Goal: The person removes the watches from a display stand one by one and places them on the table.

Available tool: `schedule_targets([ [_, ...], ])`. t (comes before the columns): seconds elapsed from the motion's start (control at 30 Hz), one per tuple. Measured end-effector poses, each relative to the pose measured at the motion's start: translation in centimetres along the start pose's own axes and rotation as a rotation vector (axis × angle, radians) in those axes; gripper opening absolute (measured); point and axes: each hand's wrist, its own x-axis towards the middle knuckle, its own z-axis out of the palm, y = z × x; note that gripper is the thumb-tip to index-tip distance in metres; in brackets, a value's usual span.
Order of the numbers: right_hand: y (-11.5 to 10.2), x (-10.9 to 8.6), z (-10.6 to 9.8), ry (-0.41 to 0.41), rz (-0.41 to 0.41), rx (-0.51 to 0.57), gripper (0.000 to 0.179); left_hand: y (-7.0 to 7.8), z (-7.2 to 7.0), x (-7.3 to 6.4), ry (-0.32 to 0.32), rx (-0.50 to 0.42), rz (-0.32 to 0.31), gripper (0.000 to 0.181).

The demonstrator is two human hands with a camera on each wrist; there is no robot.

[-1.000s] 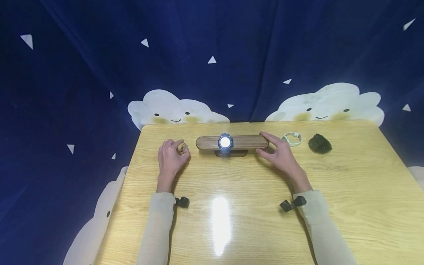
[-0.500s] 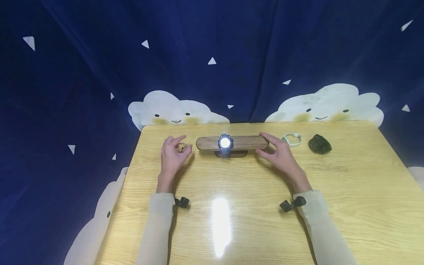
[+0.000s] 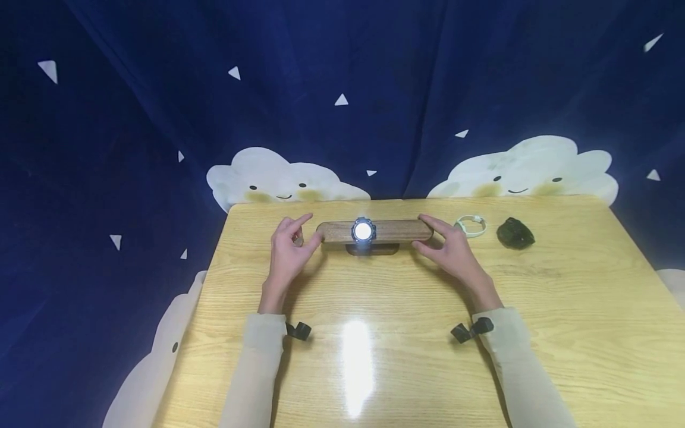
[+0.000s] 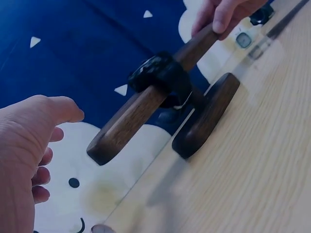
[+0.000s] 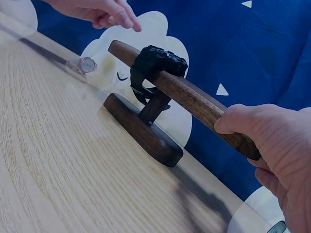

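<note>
A dark wooden watch stand stands near the table's back edge, its bar raised on a post over an oval base. Around the bar's middle is strapped a chunky black watch, whose face glares white in the head view. My right hand grips the bar's right end between thumb and fingers. Beside the left end is my left hand, thumb and index finger spread, a gap showing between it and the wood in the left wrist view. Close by it on the table lies a small metal-band watch, mostly hidden in the head view.
Right of the stand lies a white-strapped watch in a loop. Farther right sits a dark, crumpled-looking lump. Behind the wooden table hangs a blue curtain with clouds.
My left hand has moved right, from around the small metal-band watch to the left end of the bar. The right hand has kept its grip on the other end.
</note>
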Motion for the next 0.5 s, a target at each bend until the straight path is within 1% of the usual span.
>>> schedule_targets([
  [0.1,-0.1,0.0,0.0,-0.002,0.008,0.000,0.064,0.6,0.5,-0.1,-0.018,0.018,0.010,0.047],
  [0.27,-0.2,0.0,-0.1,-0.008,0.017,-0.011,0.066,1.2,1.4,-0.5,-0.043,0.109,0.054,0.047],
  [0.33,-0.2,0.0,-0.1,-0.010,0.019,-0.016,0.066,1.4,1.6,-0.6,-0.055,0.131,0.067,0.047],
  [0.5,-0.3,0.0,-0.1,-0.011,0.013,-0.020,0.066,1.6,2.0,-0.6,-0.079,0.126,0.088,0.049],
])
